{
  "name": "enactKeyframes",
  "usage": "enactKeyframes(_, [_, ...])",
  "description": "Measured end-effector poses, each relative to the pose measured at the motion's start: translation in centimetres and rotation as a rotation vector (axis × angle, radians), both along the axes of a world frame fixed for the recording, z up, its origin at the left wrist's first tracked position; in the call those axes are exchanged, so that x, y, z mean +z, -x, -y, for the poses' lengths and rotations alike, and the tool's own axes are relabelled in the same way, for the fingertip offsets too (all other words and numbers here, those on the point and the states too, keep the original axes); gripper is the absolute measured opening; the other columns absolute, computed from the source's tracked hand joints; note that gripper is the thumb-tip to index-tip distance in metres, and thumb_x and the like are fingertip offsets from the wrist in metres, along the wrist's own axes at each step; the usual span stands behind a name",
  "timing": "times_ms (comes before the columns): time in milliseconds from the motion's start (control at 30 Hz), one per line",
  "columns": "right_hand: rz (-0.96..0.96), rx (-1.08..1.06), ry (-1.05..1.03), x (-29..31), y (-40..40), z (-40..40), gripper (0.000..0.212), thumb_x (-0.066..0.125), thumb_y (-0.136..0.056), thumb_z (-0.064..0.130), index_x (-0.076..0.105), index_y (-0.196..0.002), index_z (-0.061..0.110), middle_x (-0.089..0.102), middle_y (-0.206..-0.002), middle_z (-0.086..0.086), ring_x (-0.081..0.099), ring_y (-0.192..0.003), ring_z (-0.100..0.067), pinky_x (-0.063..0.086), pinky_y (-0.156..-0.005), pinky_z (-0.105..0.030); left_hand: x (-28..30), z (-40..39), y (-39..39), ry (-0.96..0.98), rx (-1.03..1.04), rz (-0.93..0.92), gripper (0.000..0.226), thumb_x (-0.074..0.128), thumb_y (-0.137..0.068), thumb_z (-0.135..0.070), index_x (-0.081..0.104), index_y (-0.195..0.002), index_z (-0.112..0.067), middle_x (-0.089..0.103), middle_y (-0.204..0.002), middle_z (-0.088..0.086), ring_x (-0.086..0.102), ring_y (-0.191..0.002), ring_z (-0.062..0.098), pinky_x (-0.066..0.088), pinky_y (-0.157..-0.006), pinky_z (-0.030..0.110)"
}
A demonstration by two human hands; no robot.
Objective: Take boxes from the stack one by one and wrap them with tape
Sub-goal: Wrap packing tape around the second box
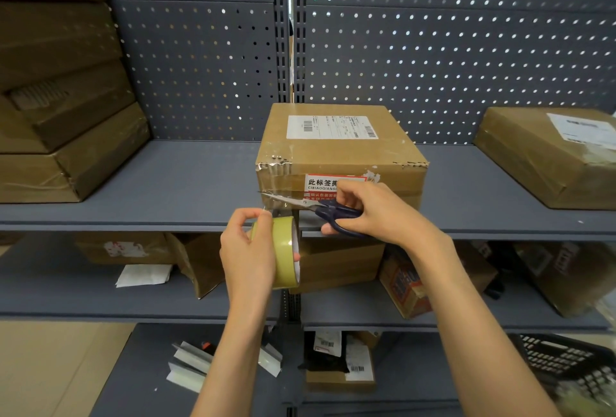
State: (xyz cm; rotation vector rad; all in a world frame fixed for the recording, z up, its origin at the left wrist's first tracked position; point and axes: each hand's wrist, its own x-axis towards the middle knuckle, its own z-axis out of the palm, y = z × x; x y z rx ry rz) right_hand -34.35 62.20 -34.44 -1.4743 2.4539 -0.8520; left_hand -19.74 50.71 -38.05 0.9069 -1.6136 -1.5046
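My left hand (pixel 246 250) grips the tape roll (pixel 283 250) below the box (pixel 336 153) on the shelf (pixel 166 189); my right hand (pixel 366 213) works the scissors (pixel 313 204) (blades parted). I'd keep the strip taut, cutting close.

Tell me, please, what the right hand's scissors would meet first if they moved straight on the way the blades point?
Probably the clear tape strip stretched between box and tape roll; the scissors in the right hand point left at it.
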Motion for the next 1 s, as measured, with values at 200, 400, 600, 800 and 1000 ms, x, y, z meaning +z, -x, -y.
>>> enactKeyframes(200, [-0.052,0.015,-0.019,-0.1,0.4,0.2,0.047,0.079,-0.071,0.045,0.047,-0.083,0.013,0.054,-0.075,0.002,0.041,-0.061,-0.009,0.032,-0.053,-0.021,-0.2,0.0,-0.3,0.005,0.005,0.006,0.011,0.053,-0.095,-0.022,0.058,-0.086,-0.023,0.056,-0.07,0.003,0.067,-0.065,0.035,0.047,-0.055,0.036])
enactKeyframes(400, [-0.073,0.014,-0.055,-0.1,0.5,0.3,0.048,0.079,-0.072,0.045,0.045,-0.082,0.013,0.052,-0.075,0.003,0.04,-0.061,-0.009,0.033,-0.055,-0.025,-0.2,0.0,-0.4,-0.014,-0.004,0.005,0.011,0.053,-0.095,-0.022,0.057,-0.085,-0.023,0.058,-0.068,0.005,0.068,-0.062,0.034,0.046,-0.052,0.031])
enactKeyframes(600, [-0.057,0.007,-0.159,-1.1,0.3,0.7,0.05,0.082,-0.069,0.043,0.044,-0.083,0.014,0.052,-0.078,0.002,0.045,-0.07,-0.016,0.038,-0.059,-0.031,-0.1,-0.2,-0.5,-0.018,-0.006,0.004,0.012,0.053,-0.095,-0.023,0.057,-0.085,-0.024,0.056,-0.069,0.003,0.067,-0.072,0.039,0.048,-0.06,0.037])
enactKeyframes(800, [-0.012,-0.009,-0.135,-1.6,-0.2,0.7,0.049,0.081,-0.069,0.043,0.045,-0.084,0.014,0.054,-0.077,0.002,0.045,-0.069,-0.015,0.037,-0.059,-0.03,0.1,-0.2,-0.8,-0.022,0.009,-0.01,0.012,0.053,-0.095,-0.022,0.059,-0.084,-0.023,0.058,-0.07,0.004,0.066,-0.073,0.042,0.051,-0.063,0.042])
enactKeyframes(1000, [0.005,0.003,-0.043,-1.5,-0.9,0.8,0.048,0.082,-0.069,0.042,0.046,-0.084,0.015,0.057,-0.076,-0.002,0.044,-0.065,-0.014,0.037,-0.057,-0.029,0.6,-0.6,-1.0,-0.006,0.022,-0.052,0.016,0.054,-0.094,-0.022,0.059,-0.08,-0.026,0.056,-0.055,-0.006,0.065,-0.065,0.036,0.053,-0.062,0.047])
